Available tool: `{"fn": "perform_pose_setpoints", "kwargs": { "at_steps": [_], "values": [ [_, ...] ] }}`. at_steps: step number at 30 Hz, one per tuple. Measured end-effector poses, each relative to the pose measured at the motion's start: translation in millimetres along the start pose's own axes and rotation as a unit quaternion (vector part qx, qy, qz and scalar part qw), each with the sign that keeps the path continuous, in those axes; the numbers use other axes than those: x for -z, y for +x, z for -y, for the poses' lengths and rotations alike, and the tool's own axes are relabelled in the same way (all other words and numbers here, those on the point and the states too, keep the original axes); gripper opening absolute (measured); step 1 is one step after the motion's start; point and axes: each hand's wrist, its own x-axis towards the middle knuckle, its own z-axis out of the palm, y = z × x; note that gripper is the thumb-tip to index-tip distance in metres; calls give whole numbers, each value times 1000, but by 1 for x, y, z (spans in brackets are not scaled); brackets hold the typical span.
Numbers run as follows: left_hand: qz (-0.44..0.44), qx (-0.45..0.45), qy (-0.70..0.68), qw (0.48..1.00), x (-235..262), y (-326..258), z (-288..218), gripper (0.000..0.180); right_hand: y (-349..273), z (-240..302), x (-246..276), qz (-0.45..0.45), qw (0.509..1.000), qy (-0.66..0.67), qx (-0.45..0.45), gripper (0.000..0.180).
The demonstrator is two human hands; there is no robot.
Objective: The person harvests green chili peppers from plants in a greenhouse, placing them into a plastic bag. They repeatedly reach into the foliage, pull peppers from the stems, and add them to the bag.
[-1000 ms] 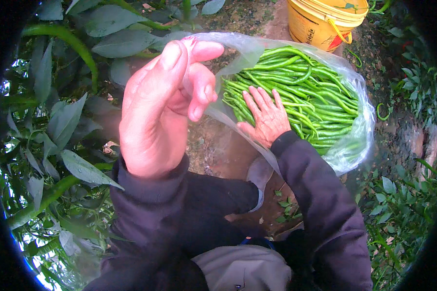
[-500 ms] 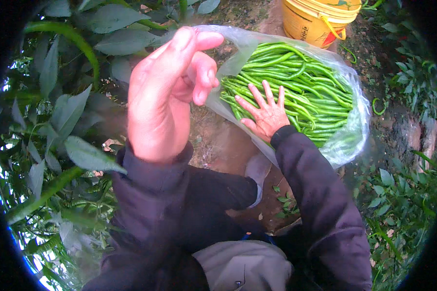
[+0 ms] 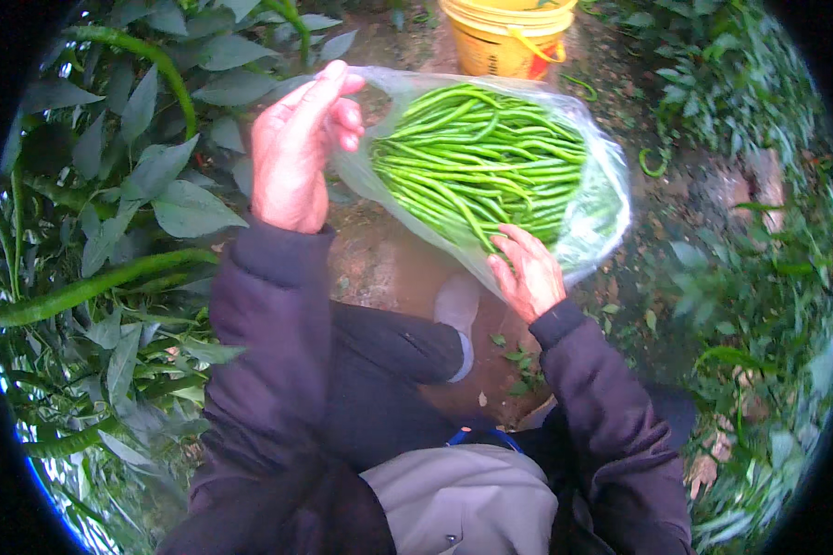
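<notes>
A clear plastic bag (image 3: 606, 199) lies on its side in front of me, filled with long green chili peppers (image 3: 491, 157) laid mostly side by side. My left hand (image 3: 296, 153) is raised at the bag's left end, with its fingers curled and pinched on the rim of the mouth. At the bag's near side is my right hand (image 3: 530, 276). Its thumb and fingers close around the tip of one pepper that sticks out toward me from the pile.
A yellow bucket (image 3: 504, 46) stands on the soil just beyond the bag. Leafy pepper plants (image 3: 157, 176) with hanging green peppers crowd the left, and more plants (image 3: 759, 305) line the right. Loose peppers (image 3: 652, 165) lie on the ground right of the bag.
My right hand has drawn back from lying flat on the peppers to the bag's near edge, its fingers now closing. The left hand stays at the bag's rim. The view has shifted.
</notes>
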Motion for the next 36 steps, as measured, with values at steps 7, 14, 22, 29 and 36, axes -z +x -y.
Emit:
{"fn": "perform_pose_setpoints", "kwargs": {
  "at_steps": [7, 14, 22, 29, 36],
  "values": [
    [27, -48, 247, 967, 7, 27, 13, 52, -150, 11, 68, -86, 987, -45, -128, 28],
    [85, -341, 214, 911, -103, -21, -17, 60, -258, 15, 119, -189, 938, 25, -289, 27],
    [515, -422, 273, 694, -235, -194, -8, 39, -391, -32, 176, -332, 849, 76, -403, 23],
    [616, -314, 408, 596, -223, -229, 36, 49, -443, -101, 249, -479, 627, 325, -521, 21],
    [585, -319, 449, 595, -183, -272, 39, 45, -460, -160, 270, -435, 574, 334, -608, 32]
  ]
}}
